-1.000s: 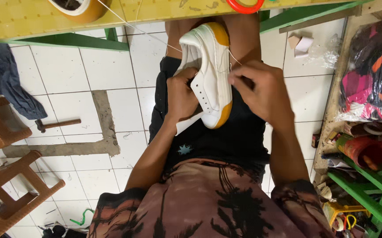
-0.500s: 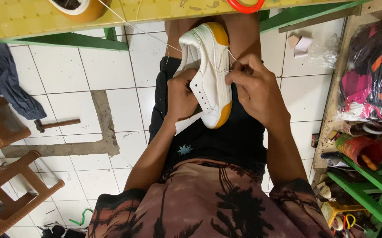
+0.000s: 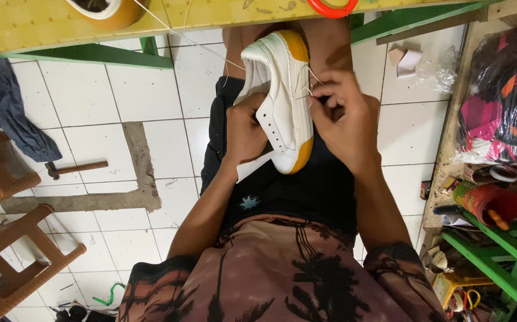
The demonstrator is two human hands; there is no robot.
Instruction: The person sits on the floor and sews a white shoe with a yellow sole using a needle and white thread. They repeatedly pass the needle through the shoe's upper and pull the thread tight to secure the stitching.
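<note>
White shoe point(image 3: 282, 101) gripped by left hand point(image 3: 243, 128); right hand point(image 3: 345, 116) fingers pinched on thread point(image 3: 198, 43).

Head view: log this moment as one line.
left hand: grips white shoe | right hand: pinches thread at sole edge | shoe: over lap, under yellow table

At twelve o'clock the yellow desk point(image 3: 43, 24) overhangs the shoe point(image 3: 282, 101). Three o'clock is blocked by a cluttered shelf point(image 3: 485, 197). Bare floor tiles point(image 3: 151, 101) lie open toward nine, before the wooden stools point(image 3: 8, 262).
</note>
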